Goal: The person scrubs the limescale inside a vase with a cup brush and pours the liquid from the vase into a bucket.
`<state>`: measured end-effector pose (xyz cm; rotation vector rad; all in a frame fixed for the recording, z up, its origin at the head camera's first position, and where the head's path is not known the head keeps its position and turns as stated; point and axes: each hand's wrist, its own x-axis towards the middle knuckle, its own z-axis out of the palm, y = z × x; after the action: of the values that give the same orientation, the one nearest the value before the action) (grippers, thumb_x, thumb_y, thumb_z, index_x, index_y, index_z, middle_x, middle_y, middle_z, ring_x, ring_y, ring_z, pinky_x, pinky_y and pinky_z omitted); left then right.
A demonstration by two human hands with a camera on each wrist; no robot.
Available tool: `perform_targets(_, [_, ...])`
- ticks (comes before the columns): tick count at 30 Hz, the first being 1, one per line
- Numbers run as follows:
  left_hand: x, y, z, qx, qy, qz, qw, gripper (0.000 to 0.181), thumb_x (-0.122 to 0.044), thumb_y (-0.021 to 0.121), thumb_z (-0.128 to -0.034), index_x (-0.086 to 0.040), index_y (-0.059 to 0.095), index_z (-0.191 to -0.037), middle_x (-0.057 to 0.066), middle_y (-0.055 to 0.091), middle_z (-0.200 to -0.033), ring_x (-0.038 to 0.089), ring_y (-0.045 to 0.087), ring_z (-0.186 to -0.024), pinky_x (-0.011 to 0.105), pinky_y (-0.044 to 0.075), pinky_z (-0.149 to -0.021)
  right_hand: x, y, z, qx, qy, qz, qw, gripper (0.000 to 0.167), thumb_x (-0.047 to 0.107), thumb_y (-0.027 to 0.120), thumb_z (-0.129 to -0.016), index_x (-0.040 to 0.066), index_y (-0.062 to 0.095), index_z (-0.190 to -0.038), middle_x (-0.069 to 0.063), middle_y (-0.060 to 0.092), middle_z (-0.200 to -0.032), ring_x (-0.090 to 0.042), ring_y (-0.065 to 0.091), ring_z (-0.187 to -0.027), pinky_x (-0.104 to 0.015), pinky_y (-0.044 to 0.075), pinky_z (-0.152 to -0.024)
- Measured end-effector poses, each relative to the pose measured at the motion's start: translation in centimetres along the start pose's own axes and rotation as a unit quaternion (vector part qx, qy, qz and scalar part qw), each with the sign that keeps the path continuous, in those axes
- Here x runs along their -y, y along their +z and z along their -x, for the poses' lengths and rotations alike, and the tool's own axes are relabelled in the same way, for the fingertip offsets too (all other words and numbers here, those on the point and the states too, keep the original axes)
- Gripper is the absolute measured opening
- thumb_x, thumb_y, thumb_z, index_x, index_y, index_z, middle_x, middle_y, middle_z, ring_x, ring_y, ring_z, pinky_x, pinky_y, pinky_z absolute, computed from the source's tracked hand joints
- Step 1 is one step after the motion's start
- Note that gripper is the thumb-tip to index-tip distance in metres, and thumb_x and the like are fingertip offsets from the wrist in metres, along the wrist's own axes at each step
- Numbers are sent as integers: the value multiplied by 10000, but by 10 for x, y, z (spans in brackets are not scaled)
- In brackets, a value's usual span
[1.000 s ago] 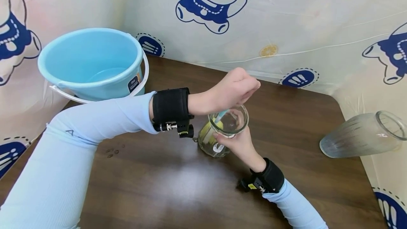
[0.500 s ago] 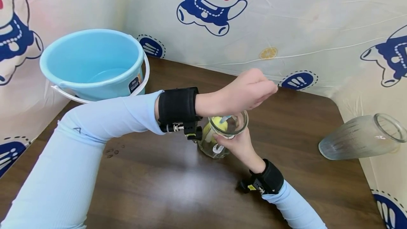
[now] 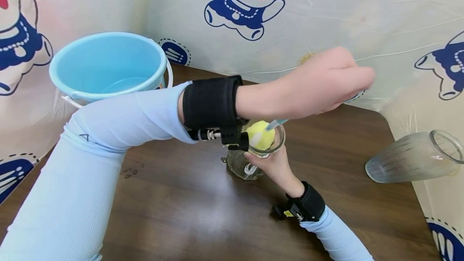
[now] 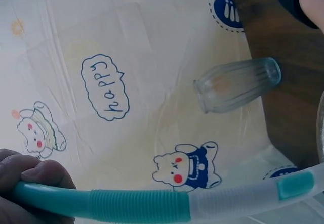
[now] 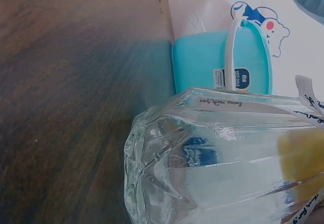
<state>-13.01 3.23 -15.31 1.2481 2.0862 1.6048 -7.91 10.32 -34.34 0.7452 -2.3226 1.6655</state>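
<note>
My left hand (image 3: 311, 83) grips the teal end of a bottle brush; its teal-and-white ribbed handle (image 4: 142, 205) runs across the bottom of the left wrist view. The brush's yellow sponge head (image 3: 260, 134) is at the mouth of a clear glass vase (image 3: 246, 166). My left forearm and wrist camera hide part of that mouth. Fingers and thumb of my right hand (image 3: 273, 164) hold the vase just below its rim. Up close in the right wrist view, a printed ribbon (image 5: 238, 106) runs along the vase's faceted glass, and yellow shows through it.
A light blue bucket (image 3: 108, 65) with a white handle stands at the back left. A second, ribbed glass vase (image 3: 406, 156) stands near the right table edge. Patterned sheeting (image 3: 326, 11) hangs behind the brown table (image 3: 174, 204), which has a few water drops at left.
My left hand has moved up and to the right. The sponge head has risen from inside the vase to its mouth. My right hand and its vase have stayed nearly still.
</note>
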Motion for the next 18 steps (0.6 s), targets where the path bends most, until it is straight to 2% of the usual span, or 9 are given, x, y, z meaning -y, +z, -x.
perform_targets(4, [1,5,-19,62,-465,30,9989,465,-120,411,-893,-57,234,-468,30,181,-461,195,181,-423,254,197,-438,-1,0,0,22,-236,27,9997,529,-113,726,-641,-91,443,-1088,-209,556,-939,-74,530,-867,-228,450,-771])
perform_targets(9, [7,6,-39,-15,-1161,703,9907,407,-91,409,-835,-78,182,-498,24,134,-478,175,96,-456,268,133,-399,-3,0,-1,58,-365,-20,9993,534,-127,722,-636,-89,451,-1095,-207,555,-973,-70,534,-901,-230,447,-791])
perform_targets(14, [22,-1,-51,-9,-1316,894,9873,414,-124,406,-877,-63,226,-509,50,180,-448,207,118,-393,303,125,-377,-3,-1,-1,143,-177,-134,9997,565,-134,714,-645,-88,449,-1142,-204,567,-1014,-51,543,-931,-234,452,-814])
perform_targets(18, [31,-8,-51,-104,-1600,1093,9810,407,-134,389,-880,-62,240,-508,48,189,-438,211,125,-373,311,116,-368,-1,-1,-1,86,47,-79,9999,620,-106,719,-646,-112,404,-1180,-234,549,-1046,-67,530,-943,-225,446,-819])
